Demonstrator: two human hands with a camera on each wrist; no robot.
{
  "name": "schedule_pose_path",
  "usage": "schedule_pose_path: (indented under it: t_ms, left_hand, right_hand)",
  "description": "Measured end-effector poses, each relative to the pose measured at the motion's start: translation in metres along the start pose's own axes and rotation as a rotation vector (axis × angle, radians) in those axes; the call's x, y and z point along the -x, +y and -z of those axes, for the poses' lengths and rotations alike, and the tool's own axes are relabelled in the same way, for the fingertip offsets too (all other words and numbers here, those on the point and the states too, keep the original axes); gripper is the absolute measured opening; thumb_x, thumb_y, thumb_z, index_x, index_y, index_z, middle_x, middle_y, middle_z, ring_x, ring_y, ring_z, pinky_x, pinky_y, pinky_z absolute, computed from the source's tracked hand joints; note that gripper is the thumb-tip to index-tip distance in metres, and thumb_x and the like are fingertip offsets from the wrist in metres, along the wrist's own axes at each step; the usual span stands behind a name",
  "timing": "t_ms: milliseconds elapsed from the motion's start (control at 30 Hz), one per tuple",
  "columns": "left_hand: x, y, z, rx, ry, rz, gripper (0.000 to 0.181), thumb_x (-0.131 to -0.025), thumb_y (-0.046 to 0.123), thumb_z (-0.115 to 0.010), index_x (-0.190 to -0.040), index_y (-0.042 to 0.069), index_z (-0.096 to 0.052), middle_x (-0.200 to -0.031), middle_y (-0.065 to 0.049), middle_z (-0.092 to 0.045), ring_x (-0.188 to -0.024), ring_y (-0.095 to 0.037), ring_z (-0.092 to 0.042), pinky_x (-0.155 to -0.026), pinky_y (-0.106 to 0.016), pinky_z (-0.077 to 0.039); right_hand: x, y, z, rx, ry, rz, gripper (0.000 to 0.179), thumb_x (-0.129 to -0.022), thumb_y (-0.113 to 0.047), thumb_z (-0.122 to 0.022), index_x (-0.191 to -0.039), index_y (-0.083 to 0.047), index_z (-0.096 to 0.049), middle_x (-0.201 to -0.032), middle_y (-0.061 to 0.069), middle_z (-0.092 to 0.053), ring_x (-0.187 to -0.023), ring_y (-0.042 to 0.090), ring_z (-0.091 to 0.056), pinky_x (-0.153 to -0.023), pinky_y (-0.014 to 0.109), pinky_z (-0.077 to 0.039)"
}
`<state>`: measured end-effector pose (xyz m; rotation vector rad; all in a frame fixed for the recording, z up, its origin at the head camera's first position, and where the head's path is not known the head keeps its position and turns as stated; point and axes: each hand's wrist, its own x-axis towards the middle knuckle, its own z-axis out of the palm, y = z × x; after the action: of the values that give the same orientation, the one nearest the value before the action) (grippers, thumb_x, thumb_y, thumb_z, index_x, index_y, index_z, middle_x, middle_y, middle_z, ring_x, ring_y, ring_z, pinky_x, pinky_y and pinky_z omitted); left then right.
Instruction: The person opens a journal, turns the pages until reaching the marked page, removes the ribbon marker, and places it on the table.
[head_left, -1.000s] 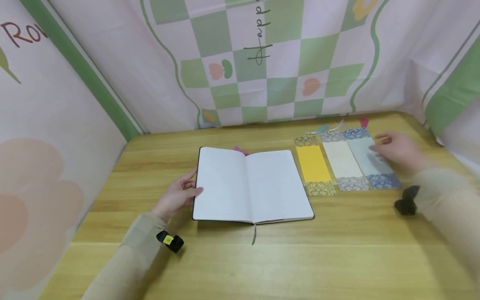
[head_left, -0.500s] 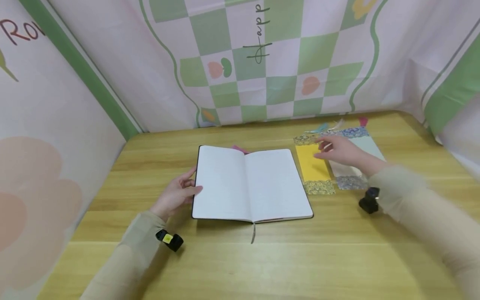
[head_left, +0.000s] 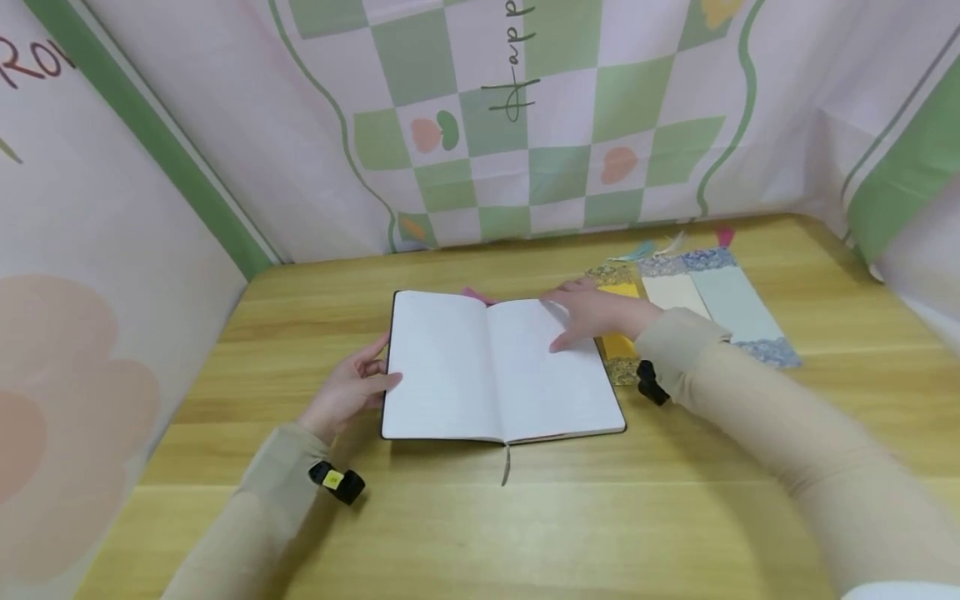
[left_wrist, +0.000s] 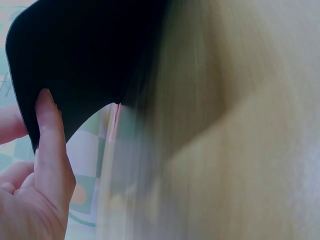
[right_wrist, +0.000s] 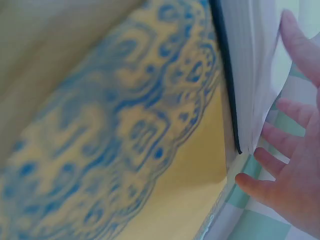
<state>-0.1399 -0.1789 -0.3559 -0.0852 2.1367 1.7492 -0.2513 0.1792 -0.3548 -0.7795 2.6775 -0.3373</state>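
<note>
An open notebook [head_left: 442,367] with blank white pages lies on the wooden table, a thin ribbon [head_left: 506,465] hanging from its lower spine. My left hand [head_left: 348,390] pinches its left edge, thumb on the page; the left wrist view shows fingers behind the raised black cover [left_wrist: 85,55]. Spread over the top right corner of the right page is my right hand [head_left: 585,312], fingers apart and curving over the edge. Under that wrist lies a yellow bookmark [head_left: 618,346] with a lace pattern, partly hidden; its patterned end [right_wrist: 145,125] fills the right wrist view.
A white bookmark [head_left: 677,293] and a pale blue bookmark [head_left: 735,300] lie right of the yellow one, with tassels [head_left: 667,246] at their far ends. Something pink [head_left: 476,295] sticks out behind the notebook's spine. A checkered curtain [head_left: 510,179] hangs along the table's far edge.
My right hand has moved left from the pale blue bookmark, across the white and yellow ones, to the notebook's right page. The left hand keeps its hold on the notebook.
</note>
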Motion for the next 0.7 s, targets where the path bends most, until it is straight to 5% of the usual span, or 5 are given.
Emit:
schedule_pose_path:
  t_ms: [467,700]
  left_hand:
    - [0.003,0.0,-0.002,-0.01,0.01,0.006,0.072,-0.093,0.008,-0.059,-0.151,0.025,-0.021,-0.094,0.001,-0.043,-0.075,-0.009,-0.043,-0.061,-0.022,-0.043]
    - [0.001,-0.003,-0.002,-0.012,0.017,0.004,0.072,-0.092,0.008,-0.059,-0.151,0.024,-0.021,-0.092,0.002,-0.044,-0.071,-0.008,-0.041,-0.059,-0.02,-0.039]
  right_hand:
    - [-0.009,-0.009,0.007,0.041,-0.01,-0.047,0.081,-0.073,-0.033,-0.081,-0.14,-0.005,-0.045,-0.141,0.023,-0.039,-0.131,0.044,-0.027,-0.107,0.057,-0.027]
    - [-0.005,-0.013,0.005,0.106,0.07,-0.046,0.083,-0.069,-0.035,-0.084,-0.137,-0.005,-0.048,-0.14,0.021,-0.043,-0.131,0.042,-0.03,-0.107,0.056,-0.029]
